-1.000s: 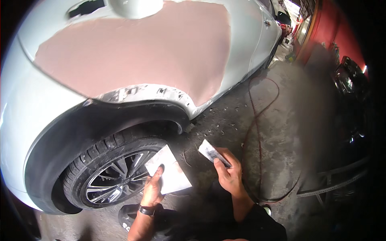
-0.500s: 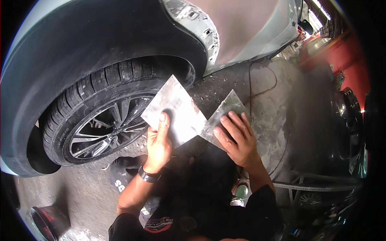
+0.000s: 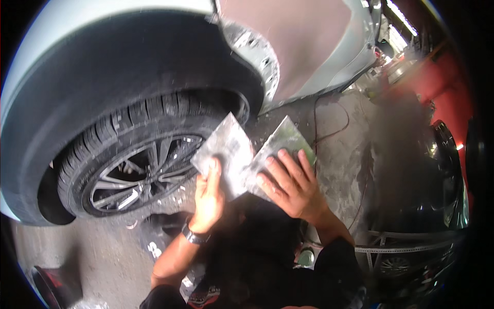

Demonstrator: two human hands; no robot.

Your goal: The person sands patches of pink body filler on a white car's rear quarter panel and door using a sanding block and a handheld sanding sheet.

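Note:
My left hand (image 3: 208, 198) grips a flat, smeared metal filler spreader (image 3: 229, 141), with the thumb lying across its face. In my right hand (image 3: 293, 188) is a second metal filler spreader (image 3: 283, 135), with the fingers spread over its upper face. The right spreader's lower left edge meets the left one's face between my hands. Whether any filler lies at that contact is blurred. Both plates are held in front of a car's wheel (image 3: 146, 180), below the bodywork.
Above the wheel are the black arch trim (image 3: 128, 56) and a car panel (image 3: 303, 46) with a patchy pinkish area. A thin red hose (image 3: 334, 135) lies on the concrete floor. An open can (image 3: 305, 257) stands near my right elbow, and a dark red bucket (image 3: 54, 286) at lower left.
The right spreader has moved left over the left one's edge. The left plate has tilted and come slightly lower. The car sits a little lower in the picture.

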